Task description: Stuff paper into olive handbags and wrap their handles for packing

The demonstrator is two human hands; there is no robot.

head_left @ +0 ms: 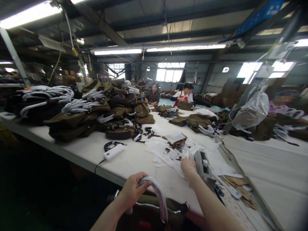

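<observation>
My left hand (133, 190) is closed round the white-wrapped handle (160, 195) of an olive green bag (154, 210) at the table's near edge. The bag has a zip along its top and a metal ring at its right end. Farther right and forward, my right hand (188, 166) reaches to clear plastic and white scraps beside a grey tape dispenser (204, 168). Its fingertips are hidden by the hand and blurred, so what they hold does not show.
Piles of olive bags (120, 112) cover the table's left and far middle. A white power bank (114, 152) lies near the front edge. Scissors (218, 190) and brown card pieces (238, 186) are at right. Several people work across the table.
</observation>
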